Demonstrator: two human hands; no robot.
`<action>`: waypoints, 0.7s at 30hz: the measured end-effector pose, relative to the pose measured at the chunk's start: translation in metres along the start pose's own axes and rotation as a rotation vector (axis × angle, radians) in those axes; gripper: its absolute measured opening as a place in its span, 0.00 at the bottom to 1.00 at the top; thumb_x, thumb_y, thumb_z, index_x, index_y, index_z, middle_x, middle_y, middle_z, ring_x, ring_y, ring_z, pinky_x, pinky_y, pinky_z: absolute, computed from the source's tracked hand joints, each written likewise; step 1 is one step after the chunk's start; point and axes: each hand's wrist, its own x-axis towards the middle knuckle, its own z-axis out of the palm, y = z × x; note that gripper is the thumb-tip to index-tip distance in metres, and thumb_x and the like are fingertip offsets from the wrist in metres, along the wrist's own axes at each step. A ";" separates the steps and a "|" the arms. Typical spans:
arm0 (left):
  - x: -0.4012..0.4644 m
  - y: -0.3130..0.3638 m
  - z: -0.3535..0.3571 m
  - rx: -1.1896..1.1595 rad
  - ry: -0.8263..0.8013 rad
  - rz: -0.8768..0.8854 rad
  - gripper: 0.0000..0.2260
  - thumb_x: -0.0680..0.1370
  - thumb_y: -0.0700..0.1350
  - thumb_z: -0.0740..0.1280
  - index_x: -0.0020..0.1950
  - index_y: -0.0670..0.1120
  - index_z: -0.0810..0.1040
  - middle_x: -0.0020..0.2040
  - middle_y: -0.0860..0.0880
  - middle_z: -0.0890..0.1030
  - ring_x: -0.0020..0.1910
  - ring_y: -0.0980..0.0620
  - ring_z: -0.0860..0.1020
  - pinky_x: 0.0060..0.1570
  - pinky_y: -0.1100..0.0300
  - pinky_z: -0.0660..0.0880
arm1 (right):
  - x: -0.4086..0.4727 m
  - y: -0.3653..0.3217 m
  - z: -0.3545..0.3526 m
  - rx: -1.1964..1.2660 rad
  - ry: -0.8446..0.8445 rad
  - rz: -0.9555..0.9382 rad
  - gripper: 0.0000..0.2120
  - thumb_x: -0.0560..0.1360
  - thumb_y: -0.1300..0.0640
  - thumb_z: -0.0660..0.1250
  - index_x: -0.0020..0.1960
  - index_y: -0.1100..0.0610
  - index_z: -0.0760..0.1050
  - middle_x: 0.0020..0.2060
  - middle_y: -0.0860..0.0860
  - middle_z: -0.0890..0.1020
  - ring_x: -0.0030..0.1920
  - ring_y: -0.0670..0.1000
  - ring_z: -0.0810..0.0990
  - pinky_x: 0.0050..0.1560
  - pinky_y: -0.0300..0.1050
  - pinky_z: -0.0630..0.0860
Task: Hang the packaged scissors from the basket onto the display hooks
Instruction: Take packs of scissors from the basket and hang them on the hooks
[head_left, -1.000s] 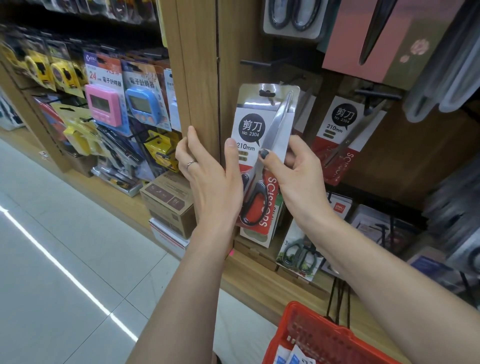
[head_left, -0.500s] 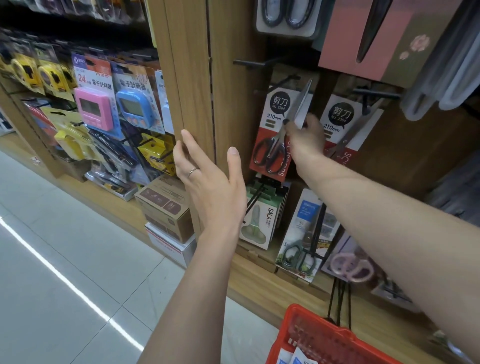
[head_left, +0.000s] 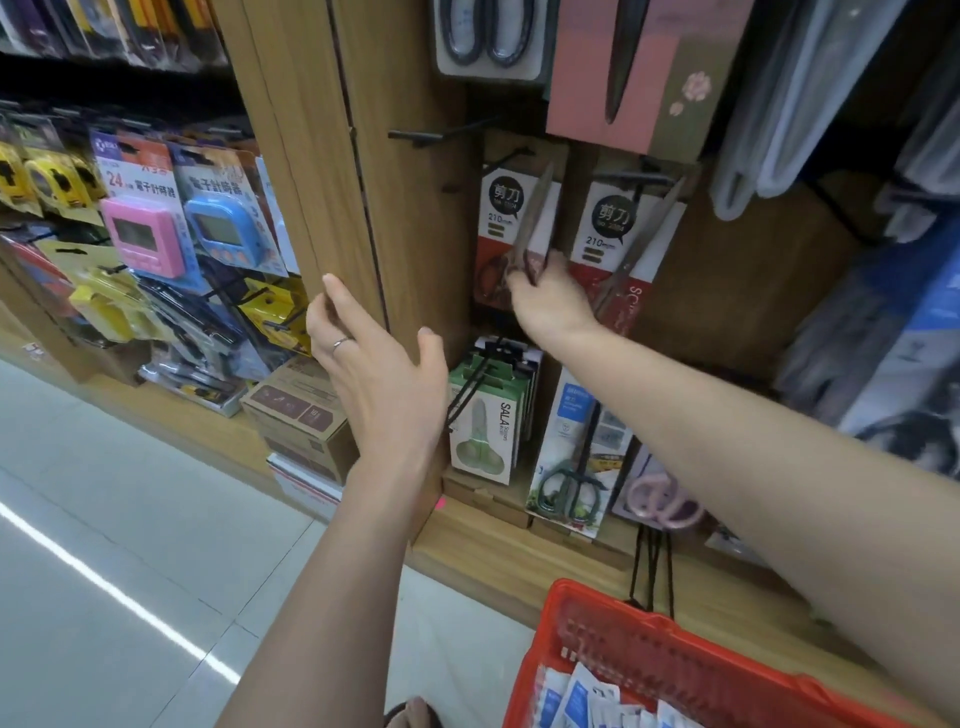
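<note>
One red-white scissors pkg (head_left: 511, 228) — right hand (head_left: 550, 299) pinches its bottom; left hand (head_left: 384, 374) spread.

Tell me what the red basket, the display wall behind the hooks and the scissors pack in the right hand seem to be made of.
Red basket: likely moulded plastic, from its uniform colour and slotted grid wall.
Display wall: wood or wood-look laminate, matte, with visible grain lines.
Scissors pack: printed card, probably under clear plastic; motion blur leaves the cover uncertain.
</note>
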 end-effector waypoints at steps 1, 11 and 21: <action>-0.007 0.004 -0.002 0.033 0.003 0.023 0.39 0.81 0.47 0.68 0.85 0.39 0.51 0.80 0.37 0.56 0.77 0.36 0.60 0.76 0.42 0.63 | -0.017 0.006 -0.004 0.003 -0.014 -0.045 0.25 0.85 0.47 0.60 0.78 0.57 0.62 0.68 0.57 0.78 0.66 0.59 0.78 0.65 0.48 0.73; -0.152 0.038 0.023 0.076 -0.568 0.560 0.10 0.80 0.45 0.66 0.52 0.51 0.64 0.52 0.51 0.69 0.46 0.48 0.72 0.41 0.53 0.65 | -0.185 0.140 -0.088 0.235 0.236 -0.138 0.07 0.82 0.61 0.63 0.58 0.52 0.74 0.46 0.40 0.78 0.43 0.31 0.76 0.44 0.25 0.71; -0.330 -0.027 0.098 0.539 -1.543 0.505 0.15 0.84 0.51 0.65 0.66 0.44 0.72 0.63 0.43 0.79 0.62 0.40 0.79 0.59 0.46 0.78 | -0.322 0.337 -0.135 0.003 0.477 0.282 0.08 0.79 0.65 0.64 0.49 0.52 0.74 0.35 0.42 0.76 0.35 0.39 0.75 0.36 0.36 0.68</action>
